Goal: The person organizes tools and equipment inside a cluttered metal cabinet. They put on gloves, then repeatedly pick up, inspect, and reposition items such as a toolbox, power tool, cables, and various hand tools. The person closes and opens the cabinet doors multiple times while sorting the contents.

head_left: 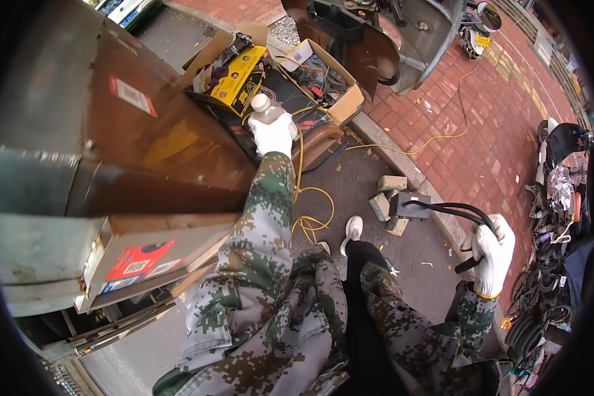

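My left hand [274,135], in a white work glove, is closed around a clear plastic bottle with a white cap [261,102], over the cargo bed beside an open carton. On the right, my gloved right hand [495,254] grips thick black cables [465,210], and a dark cable end pokes out below the fingers. The cables lead to a small grey box [412,206] at the brick blocks [392,183]. Whether that box rests on the blocks or hangs from the cables I cannot tell.
A yellow-and-black carton [239,80] and a carton of tools [346,102] stand on the bed. Brown metal bodywork [171,132] fills the left. A yellow cord [317,191] loops over the asphalt and crosses the curb [435,214]. Piled parts [551,264] line the right.
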The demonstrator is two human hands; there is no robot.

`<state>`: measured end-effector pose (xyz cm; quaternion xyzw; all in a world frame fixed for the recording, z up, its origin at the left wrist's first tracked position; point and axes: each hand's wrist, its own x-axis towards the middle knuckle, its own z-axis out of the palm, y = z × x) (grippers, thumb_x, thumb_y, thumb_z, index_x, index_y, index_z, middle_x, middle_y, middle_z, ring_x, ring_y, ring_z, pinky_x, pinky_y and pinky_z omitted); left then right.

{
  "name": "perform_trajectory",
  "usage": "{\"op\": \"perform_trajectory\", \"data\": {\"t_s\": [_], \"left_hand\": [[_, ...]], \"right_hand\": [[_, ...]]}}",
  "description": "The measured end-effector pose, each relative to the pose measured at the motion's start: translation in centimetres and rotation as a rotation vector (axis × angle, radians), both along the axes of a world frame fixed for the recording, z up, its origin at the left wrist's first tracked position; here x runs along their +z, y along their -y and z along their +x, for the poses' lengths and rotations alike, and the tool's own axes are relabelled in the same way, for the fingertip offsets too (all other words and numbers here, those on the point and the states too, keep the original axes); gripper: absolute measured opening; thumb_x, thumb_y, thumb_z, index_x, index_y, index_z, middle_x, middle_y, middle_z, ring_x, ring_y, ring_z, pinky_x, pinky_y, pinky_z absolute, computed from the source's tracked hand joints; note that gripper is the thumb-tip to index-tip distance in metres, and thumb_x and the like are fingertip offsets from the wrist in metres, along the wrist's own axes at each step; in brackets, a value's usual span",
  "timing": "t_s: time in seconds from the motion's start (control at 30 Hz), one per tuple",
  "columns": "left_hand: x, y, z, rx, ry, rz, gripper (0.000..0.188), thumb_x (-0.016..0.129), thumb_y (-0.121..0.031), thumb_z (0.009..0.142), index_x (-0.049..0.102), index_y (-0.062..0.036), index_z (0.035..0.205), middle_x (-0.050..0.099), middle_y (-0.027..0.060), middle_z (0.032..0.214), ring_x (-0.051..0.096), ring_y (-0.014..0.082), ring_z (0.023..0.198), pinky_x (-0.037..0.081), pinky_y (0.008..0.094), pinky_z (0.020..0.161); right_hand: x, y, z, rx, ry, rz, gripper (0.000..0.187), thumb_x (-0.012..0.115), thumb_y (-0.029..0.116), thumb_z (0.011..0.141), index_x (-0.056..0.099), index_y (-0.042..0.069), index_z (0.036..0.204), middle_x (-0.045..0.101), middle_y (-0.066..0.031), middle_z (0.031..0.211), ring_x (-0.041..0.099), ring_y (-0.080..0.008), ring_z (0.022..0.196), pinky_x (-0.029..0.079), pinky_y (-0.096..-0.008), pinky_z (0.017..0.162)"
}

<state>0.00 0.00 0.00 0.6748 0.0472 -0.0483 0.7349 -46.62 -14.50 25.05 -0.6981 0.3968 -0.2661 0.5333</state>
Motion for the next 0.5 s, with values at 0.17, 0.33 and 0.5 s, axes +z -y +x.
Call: {"op": "perform_trajectory", "data": {"t_s": [0.17, 0.33, 0.5], "left_hand": [[-5.6, 11.8, 14.7, 0.111, -0.087, 0.080, 0.077, 0.095, -0.012, 0.079, 0.054, -0.0013, 0.143, 0.072, 0.0205, 0.126, 0.078, 0.0309, 0.103, 0.064, 0.0433, 0.090], [-14.4, 20.1, 30.7, 0.359, -0.194, 0.409, 0.085, 0.100, -0.015, 0.078, 0.053, -0.0002, 0.148, 0.073, 0.0177, 0.126, 0.078, 0.0276, 0.101, 0.066, 0.0410, 0.088], [-23.6, 23.3, 38.4, 0.292, -0.161, 0.408, 0.086, 0.100, -0.019, 0.077, 0.057, 0.0011, 0.148, 0.072, 0.0214, 0.136, 0.076, 0.0325, 0.118, 0.062, 0.0440, 0.103]], "right_hand": [[-5.4, 18.6, 10.0, 0.135, 0.118, 0.097, 0.031, 0.079, 0.023, 0.089, 0.069, -0.005, 0.095, 0.073, -0.0143, 0.074, 0.059, -0.0151, 0.055, 0.042, -0.0289, 0.051], [-9.2, 34.8, 23.6, 0.364, 0.155, 0.081, 0.032, 0.087, 0.024, 0.082, 0.071, -0.004, 0.083, 0.071, -0.0141, 0.069, 0.066, -0.0214, 0.058, 0.048, -0.0343, 0.053], [-13.9, 43.2, 38.4, 0.545, 0.176, 0.086, 0.027, 0.087, 0.019, 0.076, 0.069, -0.001, 0.070, 0.066, -0.0119, 0.062, 0.062, -0.0244, 0.051, 0.045, -0.0377, 0.051]]}}
